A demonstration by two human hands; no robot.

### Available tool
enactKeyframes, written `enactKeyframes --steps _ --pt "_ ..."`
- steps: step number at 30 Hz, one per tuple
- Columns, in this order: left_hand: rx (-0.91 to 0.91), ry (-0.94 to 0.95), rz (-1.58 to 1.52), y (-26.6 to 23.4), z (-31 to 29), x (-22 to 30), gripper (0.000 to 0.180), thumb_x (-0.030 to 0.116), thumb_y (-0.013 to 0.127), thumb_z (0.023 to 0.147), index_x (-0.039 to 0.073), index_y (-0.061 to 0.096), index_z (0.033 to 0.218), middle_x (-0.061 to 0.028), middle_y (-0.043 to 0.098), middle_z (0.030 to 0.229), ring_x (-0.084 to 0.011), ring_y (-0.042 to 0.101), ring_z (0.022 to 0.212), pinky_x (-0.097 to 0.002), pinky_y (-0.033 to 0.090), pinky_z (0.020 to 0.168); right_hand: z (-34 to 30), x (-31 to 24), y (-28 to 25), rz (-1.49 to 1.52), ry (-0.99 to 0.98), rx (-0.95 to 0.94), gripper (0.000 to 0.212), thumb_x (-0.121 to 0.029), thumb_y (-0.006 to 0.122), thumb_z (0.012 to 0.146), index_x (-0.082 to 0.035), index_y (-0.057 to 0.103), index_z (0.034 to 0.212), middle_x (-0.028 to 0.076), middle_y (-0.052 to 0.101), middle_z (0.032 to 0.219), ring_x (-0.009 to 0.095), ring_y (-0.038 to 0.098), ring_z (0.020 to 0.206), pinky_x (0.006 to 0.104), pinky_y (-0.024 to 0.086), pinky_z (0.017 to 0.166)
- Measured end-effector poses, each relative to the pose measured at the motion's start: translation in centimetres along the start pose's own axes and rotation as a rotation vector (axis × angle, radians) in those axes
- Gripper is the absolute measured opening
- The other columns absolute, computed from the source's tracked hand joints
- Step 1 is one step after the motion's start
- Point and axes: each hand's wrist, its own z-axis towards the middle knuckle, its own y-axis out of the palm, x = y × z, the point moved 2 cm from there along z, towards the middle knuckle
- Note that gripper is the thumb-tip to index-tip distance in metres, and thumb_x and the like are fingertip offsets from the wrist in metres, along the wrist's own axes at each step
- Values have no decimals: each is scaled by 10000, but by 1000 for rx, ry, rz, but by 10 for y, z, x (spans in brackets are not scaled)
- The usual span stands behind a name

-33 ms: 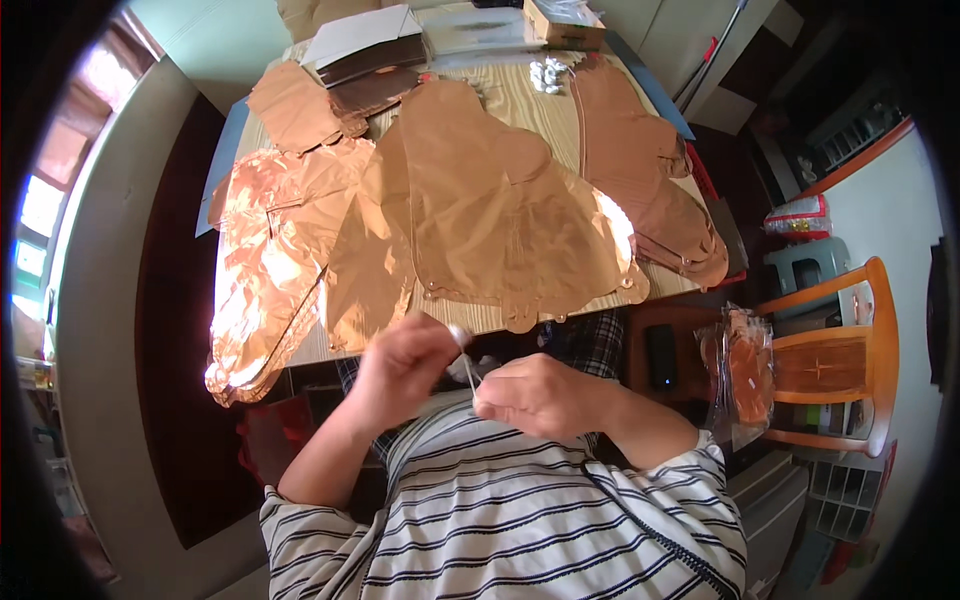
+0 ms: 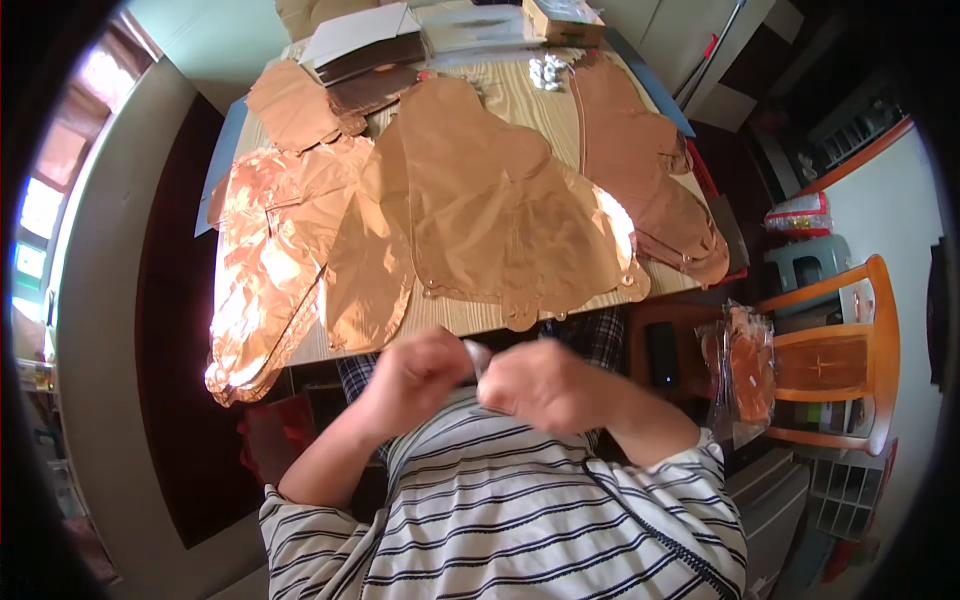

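Just off the near edge of the table, in front of my lap, my left hand [image 2: 420, 370] and my right hand [image 2: 545, 385] are close together. Both have curled fingers and are partly smeared by motion. A small white strip or string [image 2: 479, 353], bunched at its top, runs between them, and each hand pinches it. Its exact shape is blurred. Beyond my hands, a large flat copper-coloured foil balloon [image 2: 500, 200] lies on the wooden table [image 2: 480, 318]. Shinier crinkled foil [image 2: 275, 240] overlaps it on the left.
More copper foil [image 2: 630, 150] lies at the right, near a small white bundle pile [image 2: 547, 72]. At the back are a stack with a white top sheet [image 2: 360, 35] and a cardboard box [image 2: 565, 25]. A wooden chair [image 2: 825, 365] bears a clear bag of copper foil [image 2: 745, 370].
The white strip was stretched out between my hands; now its visible length is shorter. My left hand has come slightly lower, and my right hand has risen a little.
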Motion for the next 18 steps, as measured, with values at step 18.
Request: enactKeyframes --steps 18 --pt "-95 -6 -190 6 -9 -2 168 -72 634 853 3 702 987 -89 618 850 -177 603 817 -273 479 735 16 4 -12 -174 -43 158 89 -126 607 901 -67 575 842 101 549 702 277 596 650 371 466 581"
